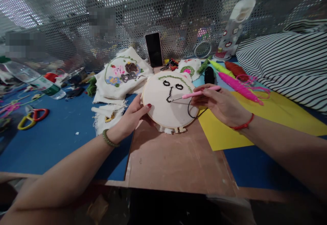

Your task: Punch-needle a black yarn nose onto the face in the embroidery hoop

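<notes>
Resting on the brown board (176, 156), the embroidery hoop (167, 104) shows 2 black eyes and a nose line already stitched. The left hand (133, 116) clamps the hoop's left rim, thumb on the cloth. The right hand (222, 104) pinches the pink punch needle (201, 93), tip at the nose line (black yarn (191, 110) trailing loose). Advice: keep the cloth taut and the yarn slack. Finished cloths (122, 73) and yarn skeins (237, 85) lie behind.
</notes>
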